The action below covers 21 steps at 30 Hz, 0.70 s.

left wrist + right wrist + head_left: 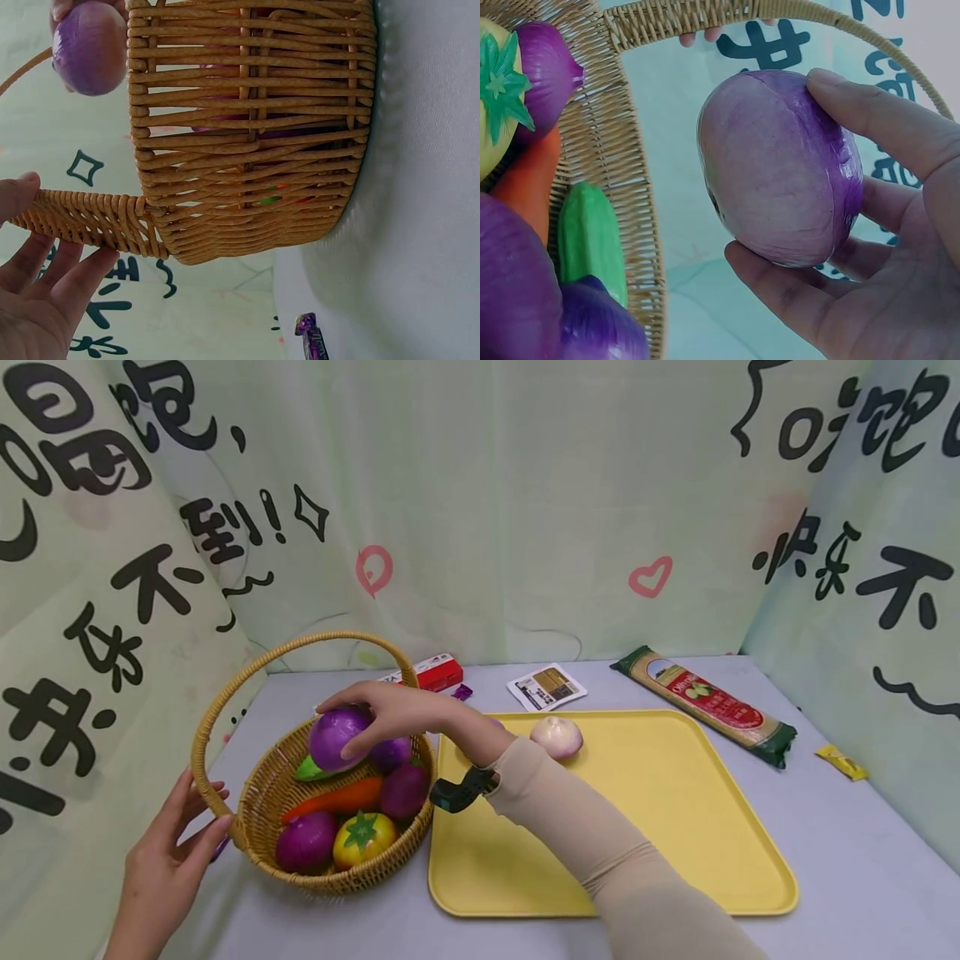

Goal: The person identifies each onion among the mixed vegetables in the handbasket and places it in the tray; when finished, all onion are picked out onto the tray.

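Note:
My right hand [375,714] grips a purple onion [337,735] [780,169] just above the woven basket [262,793]. The same onion [88,46] shows at the top left of the left wrist view. My left hand [176,839] [37,270] holds the base of the basket handle [90,217] at the basket's left rim, thumb on one side and fingers on the other. Inside the basket lie more purple onions [306,842], an orange carrot [337,797], a yellow tomato [363,837] and a green vegetable [591,240].
A yellow tray [675,827] lies right of the basket with a pale onion [557,736] at its far edge. Behind it lie a pasta packet [705,703], a white card [546,687] and a red box [435,672]. A yellow wrapper [842,762] lies far right. Curtains close three sides.

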{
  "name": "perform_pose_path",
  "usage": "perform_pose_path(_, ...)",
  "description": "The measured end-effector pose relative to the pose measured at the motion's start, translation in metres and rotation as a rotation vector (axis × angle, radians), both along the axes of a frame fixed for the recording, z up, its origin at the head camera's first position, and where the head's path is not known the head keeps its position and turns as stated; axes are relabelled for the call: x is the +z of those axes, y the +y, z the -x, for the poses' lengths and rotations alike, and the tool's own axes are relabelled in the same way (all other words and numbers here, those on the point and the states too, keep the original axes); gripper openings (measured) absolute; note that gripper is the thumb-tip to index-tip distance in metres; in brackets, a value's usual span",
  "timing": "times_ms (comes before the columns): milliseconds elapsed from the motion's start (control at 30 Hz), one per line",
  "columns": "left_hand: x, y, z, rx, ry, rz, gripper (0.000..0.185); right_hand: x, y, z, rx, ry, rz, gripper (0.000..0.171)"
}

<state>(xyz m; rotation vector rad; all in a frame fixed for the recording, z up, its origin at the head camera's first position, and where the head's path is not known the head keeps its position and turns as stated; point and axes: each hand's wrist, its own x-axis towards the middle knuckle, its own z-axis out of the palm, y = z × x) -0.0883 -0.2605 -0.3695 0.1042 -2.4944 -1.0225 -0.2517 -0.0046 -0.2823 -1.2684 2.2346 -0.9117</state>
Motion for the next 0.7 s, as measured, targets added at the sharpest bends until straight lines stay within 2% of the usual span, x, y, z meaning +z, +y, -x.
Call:
perform_pose_path(267,0.000,0.000,-0.001,-0.006,0.059,0.001,0.079,0.008,0.014,0.000,0.017,0.020,0.014,0.061)
perform_pose_path(700,0.000,-0.002,-0.001,-0.021,0.060,0.002,0.079,0.009,0.036,0.001,-0.042,0.040,-0.019,0.064)
